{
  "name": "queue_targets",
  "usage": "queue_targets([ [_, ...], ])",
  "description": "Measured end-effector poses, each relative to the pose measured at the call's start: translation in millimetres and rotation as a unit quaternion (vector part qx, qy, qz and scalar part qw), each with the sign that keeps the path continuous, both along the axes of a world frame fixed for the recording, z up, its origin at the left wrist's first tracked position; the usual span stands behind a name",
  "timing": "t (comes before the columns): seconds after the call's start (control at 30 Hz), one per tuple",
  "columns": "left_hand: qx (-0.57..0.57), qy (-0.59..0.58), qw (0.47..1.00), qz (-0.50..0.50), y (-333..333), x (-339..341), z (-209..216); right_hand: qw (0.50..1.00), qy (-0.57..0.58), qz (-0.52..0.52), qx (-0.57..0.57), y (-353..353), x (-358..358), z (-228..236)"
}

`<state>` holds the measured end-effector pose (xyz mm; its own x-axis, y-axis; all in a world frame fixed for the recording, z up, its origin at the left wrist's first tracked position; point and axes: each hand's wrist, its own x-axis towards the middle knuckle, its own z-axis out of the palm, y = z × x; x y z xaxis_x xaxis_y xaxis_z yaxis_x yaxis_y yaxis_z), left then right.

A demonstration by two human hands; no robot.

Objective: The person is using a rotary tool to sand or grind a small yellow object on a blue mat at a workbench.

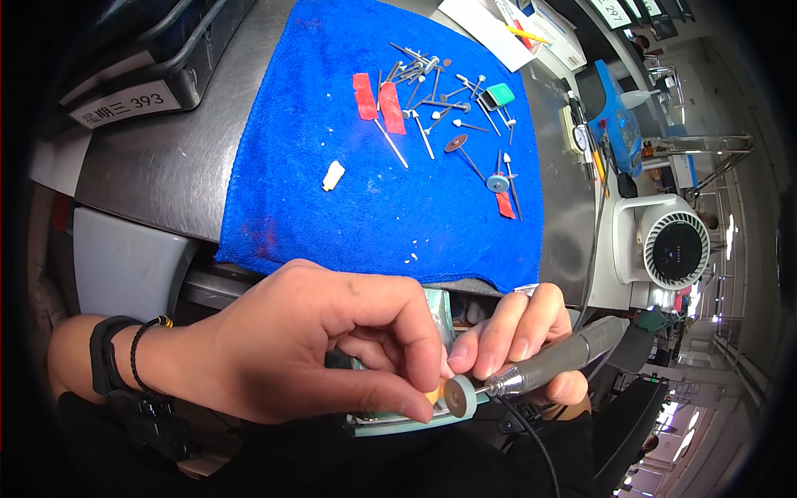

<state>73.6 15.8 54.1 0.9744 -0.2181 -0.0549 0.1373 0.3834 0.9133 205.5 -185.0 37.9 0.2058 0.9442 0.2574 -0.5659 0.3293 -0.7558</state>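
My right hand [531, 336] is wrapped round a dark rotary handpiece [552, 365], which lies slantwise with its tip toward the left. A grey-green grinding wheel [460, 397] is mounted on that tip. Pinched between the thumb and fingers of my left hand [332, 349] is a small yellowish piece [434, 393], mostly hidden, right beside the wheel; whether the two touch I cannot tell. Under both hands shows a pale green tray-like surface [407, 425]. Beyond them, a blue towel [332, 224] bears a small off-white piece [333, 176].
Several loose burs and mounted bits [432, 104] lie on the towel, with red tape strips [392, 108]. Black bins [187, 75] stand far left on the metal bench [166, 158]. At right are a white fan-like device [652, 241] and a cable [599, 249] from the bench.
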Motion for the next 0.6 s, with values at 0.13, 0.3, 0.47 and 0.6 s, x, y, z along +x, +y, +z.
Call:
queue_targets([
  [0.13, 0.001, 0.001, 1.000, -0.001, 0.4, 0.0, 0.3, 1.000, -0.013, 0.002, 0.000, -0.6, 1.0, -1.5],
  [0.3, -0.010, 0.013, 1.000, -0.002, -0.2, -0.1, -0.2, 1.000, -0.014, 0.002, -0.007, -0.6, 1.2, 0.1],
  [0.47, -0.008, 0.011, 1.000, -0.002, -0.3, 0.2, -0.3, 1.000, -0.010, -0.002, -0.014, -0.7, 0.6, 0.8],
  [0.6, -0.013, 0.014, 1.000, -0.006, -0.2, 1.0, 0.8, 0.999, -0.045, 0.002, -0.005, -2.1, 3.0, 0.7],
])
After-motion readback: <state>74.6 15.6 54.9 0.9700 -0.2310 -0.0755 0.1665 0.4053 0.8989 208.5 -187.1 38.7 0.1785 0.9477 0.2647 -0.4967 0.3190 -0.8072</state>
